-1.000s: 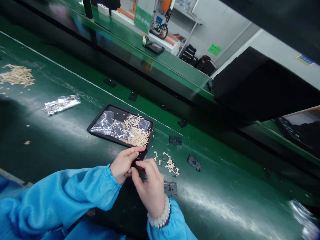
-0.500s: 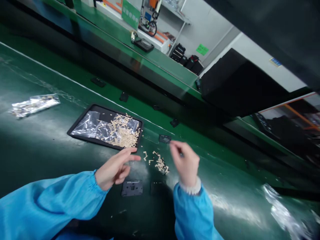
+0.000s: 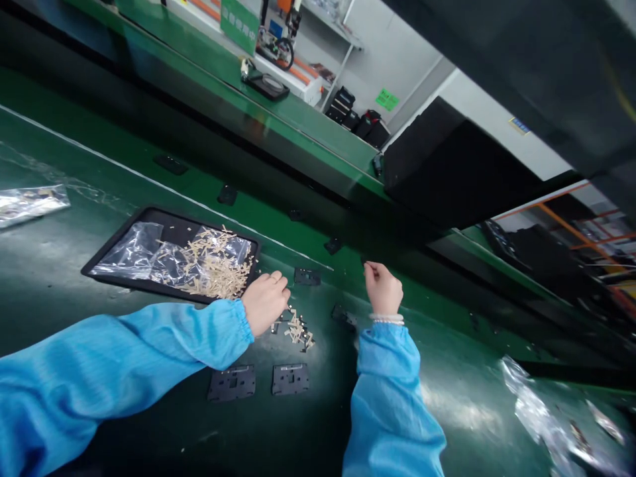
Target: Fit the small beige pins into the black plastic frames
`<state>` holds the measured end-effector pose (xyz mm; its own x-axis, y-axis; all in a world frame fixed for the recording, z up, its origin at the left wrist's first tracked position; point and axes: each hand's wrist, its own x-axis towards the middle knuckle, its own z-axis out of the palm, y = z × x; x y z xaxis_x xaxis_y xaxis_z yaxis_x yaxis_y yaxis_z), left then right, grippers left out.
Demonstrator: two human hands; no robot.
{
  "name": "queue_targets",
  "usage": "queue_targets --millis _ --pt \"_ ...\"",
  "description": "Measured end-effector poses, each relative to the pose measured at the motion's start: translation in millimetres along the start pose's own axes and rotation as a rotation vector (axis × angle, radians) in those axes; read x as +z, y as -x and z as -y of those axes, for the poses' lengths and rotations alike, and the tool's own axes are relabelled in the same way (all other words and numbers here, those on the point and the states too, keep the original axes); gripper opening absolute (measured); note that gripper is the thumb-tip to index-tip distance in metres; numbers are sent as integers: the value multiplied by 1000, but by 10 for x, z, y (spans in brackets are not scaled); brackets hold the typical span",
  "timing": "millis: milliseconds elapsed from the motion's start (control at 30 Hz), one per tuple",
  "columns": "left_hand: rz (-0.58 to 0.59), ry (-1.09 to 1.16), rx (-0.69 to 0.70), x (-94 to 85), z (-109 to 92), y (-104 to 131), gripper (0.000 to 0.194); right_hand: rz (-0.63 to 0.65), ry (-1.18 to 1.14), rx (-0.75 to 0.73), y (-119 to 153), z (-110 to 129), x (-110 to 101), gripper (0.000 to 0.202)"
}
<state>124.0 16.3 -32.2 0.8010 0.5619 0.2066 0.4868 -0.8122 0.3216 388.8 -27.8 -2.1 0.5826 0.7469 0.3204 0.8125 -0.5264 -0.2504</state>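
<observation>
Far plates [image 3: 307, 277] look finished; two near plates [image 3: 281, 383] and many strips [image 3: 223, 275] seem left. Left hand [image 3: 267, 303] curled, right hand [image 3: 384, 289] pinched; whether either holds anything, I can't tell.

Left fingers [image 3: 282, 283] are between black tray [image 3: 179, 236] and pale pieces [image 3: 297, 329], right fingers [image 3: 373, 271] well apart.

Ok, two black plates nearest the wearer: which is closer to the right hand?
The right plate of the pair; the left plate sits farther away, near the left sleeve.
</observation>
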Motion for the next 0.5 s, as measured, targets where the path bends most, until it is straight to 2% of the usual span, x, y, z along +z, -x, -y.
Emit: queue_targets --millis 133,233,333,500 --pt "66 -79 1 160 -80 -40 13 69 -181 -131 462 246 -189 26" --pt "103 -127 4 194 -107 -5 14 150 -416 -217 810 441 -267 26" --pt "119 -163 16 192 -110 28 16 257 -520 -248 1088 609 -230 22" --pt "123 -181 28 193 -55 61 14 337 -422 -259 1332 790 -56 19"
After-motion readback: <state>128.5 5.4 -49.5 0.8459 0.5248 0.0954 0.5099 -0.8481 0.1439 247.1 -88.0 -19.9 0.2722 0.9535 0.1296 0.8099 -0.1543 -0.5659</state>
